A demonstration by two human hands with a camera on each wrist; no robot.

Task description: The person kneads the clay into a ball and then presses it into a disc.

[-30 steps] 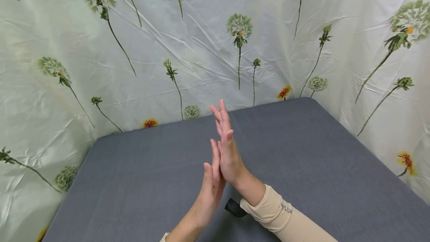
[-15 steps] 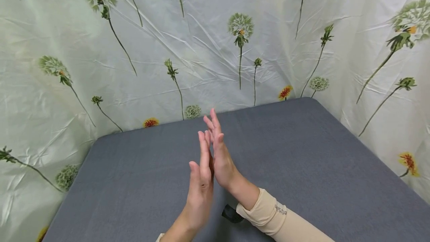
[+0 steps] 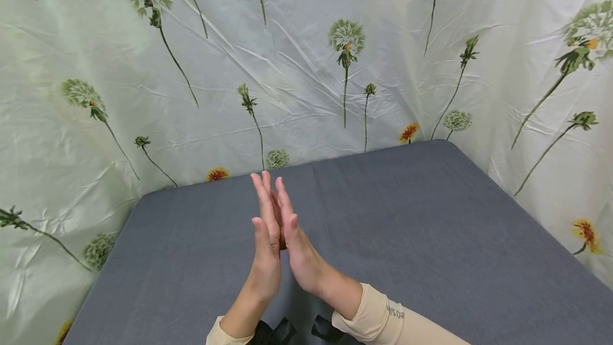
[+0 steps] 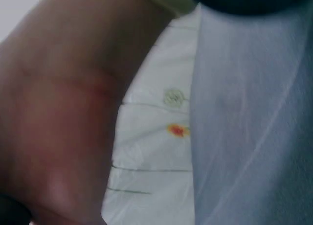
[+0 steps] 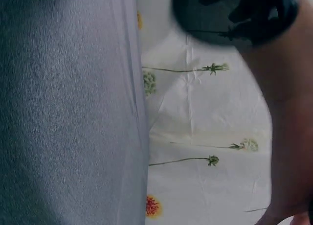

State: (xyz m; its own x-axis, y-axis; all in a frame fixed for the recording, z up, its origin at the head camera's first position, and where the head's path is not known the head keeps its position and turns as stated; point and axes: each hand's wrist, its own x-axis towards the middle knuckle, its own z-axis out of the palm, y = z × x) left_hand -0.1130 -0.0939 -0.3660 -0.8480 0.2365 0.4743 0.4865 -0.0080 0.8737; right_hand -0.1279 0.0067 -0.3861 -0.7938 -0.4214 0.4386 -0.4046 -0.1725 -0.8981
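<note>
Both hands are raised over the grey table in the head view, palms facing and fingers pointing up and away. The left hand (image 3: pixel 267 249) has straight fingers, its thumb upright on the near side. Leaning toward it, the right hand (image 3: pixel 301 257) also has straight fingers. The finger parts lie against or very near each other; a narrow gap shows between the palm heels. Neither hand holds an object. Close up and blurred, the left hand (image 4: pixel 63 132) fills the left of its wrist view. At the right edge of the right wrist view is part of the right hand (image 5: pixel 291 151).
A grey cloth-covered table (image 3: pixel 407 217) spreads beneath the hands. Behind and beside it hangs a white curtain (image 3: pixel 297 68) printed with dandelions. Dark wrist-worn devices show at the left cuff (image 3: pixel 268 333) and the right cuff (image 3: pixel 328 329). The sleeves are beige.
Both hands have moved left and toward the person. The left hand has slid up along the right, so its fingertips, lower before, now reach slightly higher. The palm heels have parted a little.
</note>
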